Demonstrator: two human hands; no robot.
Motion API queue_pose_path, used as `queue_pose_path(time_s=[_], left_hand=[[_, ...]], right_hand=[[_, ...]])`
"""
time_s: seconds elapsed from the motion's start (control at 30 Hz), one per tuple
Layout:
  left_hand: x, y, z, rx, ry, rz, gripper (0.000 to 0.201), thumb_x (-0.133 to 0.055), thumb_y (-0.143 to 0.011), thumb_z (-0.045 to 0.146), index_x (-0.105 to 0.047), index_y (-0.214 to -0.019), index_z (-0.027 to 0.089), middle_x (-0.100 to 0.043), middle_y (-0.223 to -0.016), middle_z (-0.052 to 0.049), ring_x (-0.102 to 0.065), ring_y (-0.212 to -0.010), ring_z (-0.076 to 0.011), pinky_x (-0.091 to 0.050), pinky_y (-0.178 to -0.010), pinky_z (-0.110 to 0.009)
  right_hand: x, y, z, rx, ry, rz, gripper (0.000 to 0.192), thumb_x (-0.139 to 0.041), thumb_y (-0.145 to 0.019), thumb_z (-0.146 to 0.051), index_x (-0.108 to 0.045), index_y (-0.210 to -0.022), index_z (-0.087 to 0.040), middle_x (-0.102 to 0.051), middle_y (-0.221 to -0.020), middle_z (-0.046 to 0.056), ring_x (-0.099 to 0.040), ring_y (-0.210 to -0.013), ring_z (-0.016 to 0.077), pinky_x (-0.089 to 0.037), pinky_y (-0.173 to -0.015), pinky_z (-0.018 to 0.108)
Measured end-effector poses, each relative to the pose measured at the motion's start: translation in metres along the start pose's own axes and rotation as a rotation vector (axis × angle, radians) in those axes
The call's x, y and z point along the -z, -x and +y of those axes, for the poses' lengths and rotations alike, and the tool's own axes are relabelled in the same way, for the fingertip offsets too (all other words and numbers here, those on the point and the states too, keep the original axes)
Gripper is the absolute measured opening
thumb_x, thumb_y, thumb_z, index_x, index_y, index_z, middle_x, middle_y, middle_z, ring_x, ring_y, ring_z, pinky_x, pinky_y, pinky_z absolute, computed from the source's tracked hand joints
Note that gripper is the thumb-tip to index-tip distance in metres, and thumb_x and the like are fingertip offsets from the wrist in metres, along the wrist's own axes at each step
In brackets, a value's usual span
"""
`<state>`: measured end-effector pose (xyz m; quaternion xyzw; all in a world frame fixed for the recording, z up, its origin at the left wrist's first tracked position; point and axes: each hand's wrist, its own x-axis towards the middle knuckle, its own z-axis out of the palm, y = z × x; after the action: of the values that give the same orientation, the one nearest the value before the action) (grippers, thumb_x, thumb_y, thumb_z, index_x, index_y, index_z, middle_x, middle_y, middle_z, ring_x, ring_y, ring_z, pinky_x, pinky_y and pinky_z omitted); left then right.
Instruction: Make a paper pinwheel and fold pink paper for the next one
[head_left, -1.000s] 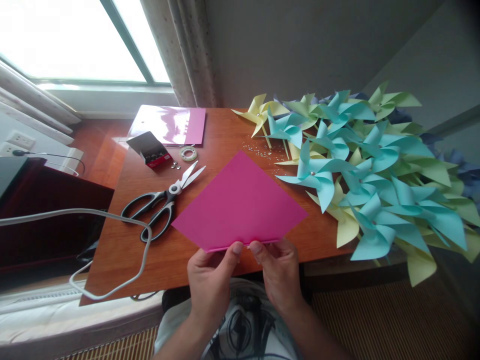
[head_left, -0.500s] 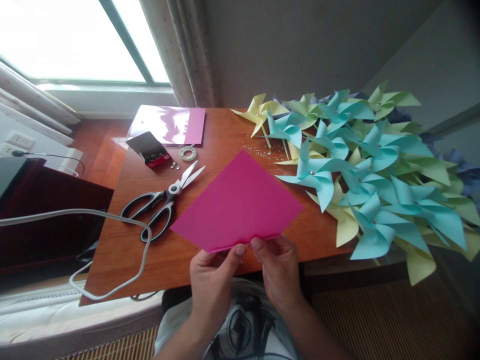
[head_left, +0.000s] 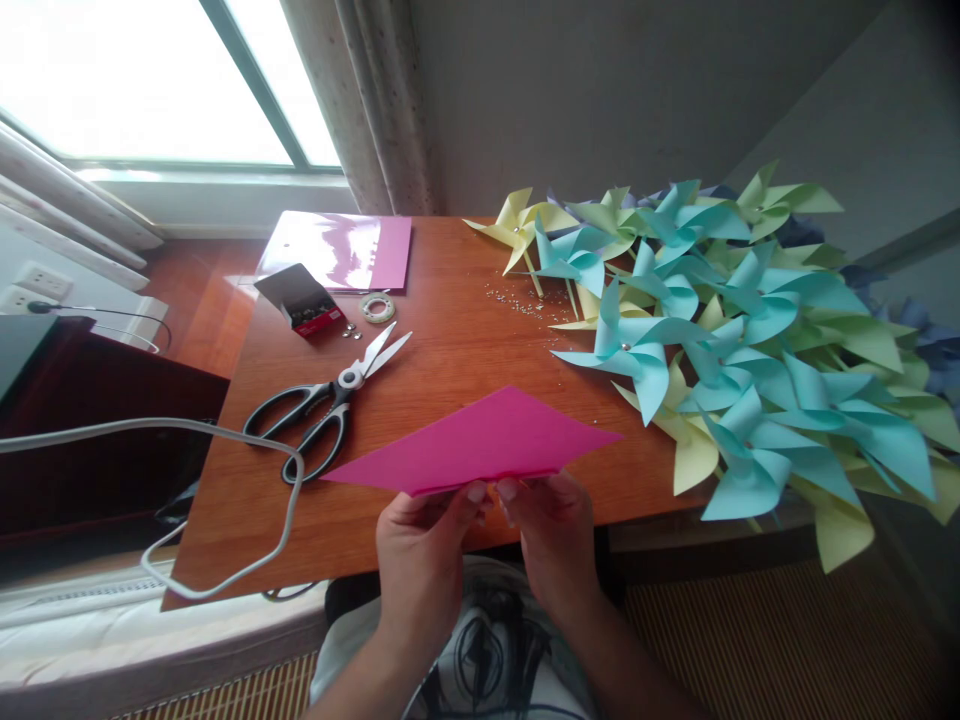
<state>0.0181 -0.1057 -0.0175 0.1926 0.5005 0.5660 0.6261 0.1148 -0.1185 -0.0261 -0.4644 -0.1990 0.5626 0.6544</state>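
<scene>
Pink paper | left hand, right hand: fingers pinching near edge | no legible writing

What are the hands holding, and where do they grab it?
Both the left hand and right hand pinch the pink paper at its near edge.

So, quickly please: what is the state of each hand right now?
Left hand: closed, pinching the near edge of the pink paper.
Right hand: closed, pinching the same edge of the pink paper, beside the left hand.
</scene>
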Motion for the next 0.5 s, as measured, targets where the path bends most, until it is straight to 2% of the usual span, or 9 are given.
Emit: queue_pose_path(time_s=[0.2,0.33,0.5], left_hand=[[-0.0037,-0.0005,0.0056,0.020,0.017,0.003,0.021,-0.096,-0.057,0.024,-0.080,-0.069,0.019,-0.075,-0.060,-0.001,-0.065,-0.053,-0.0078,-0.054,-0.055,-0.012],[-0.0073,-0.0009,0.0069,0.034,0.047,0.004,0.022,-0.096,-0.055,0.024,-0.080,-0.069,0.019,-0.074,-0.060,-0.001,-0.064,-0.053,-0.0080,-0.054,-0.055,-0.013],[-0.0075,-0.0002,0.0071,0.061,0.093,-0.022,0.020,-0.095,-0.057,0.021,-0.079,-0.068,0.018,-0.073,-0.059,0.000,-0.063,-0.053,-0.0073,-0.054,-0.055,-0.013]], right_hand=[[0.0019,0.0001,0.0011,-0.004,0.009,0.007,0.010,-0.081,-0.079,-0.028,-0.077,-0.082,-0.020,-0.065,-0.064,-0.003,-0.048,-0.054,0.0093,-0.041,-0.050,0.020],[0.0006,-0.0008,-0.0015,-0.010,-0.035,0.019,0.010,-0.083,-0.078,-0.026,-0.077,-0.084,-0.022,-0.064,-0.067,-0.004,-0.047,-0.058,0.0089,-0.041,-0.054,0.020],[-0.0047,-0.0023,-0.0074,-0.020,-0.134,0.022,0.013,-0.086,-0.075,-0.027,-0.077,-0.082,-0.021,-0.056,-0.062,-0.005,-0.041,-0.056,0.0087,-0.042,-0.054,0.021]])
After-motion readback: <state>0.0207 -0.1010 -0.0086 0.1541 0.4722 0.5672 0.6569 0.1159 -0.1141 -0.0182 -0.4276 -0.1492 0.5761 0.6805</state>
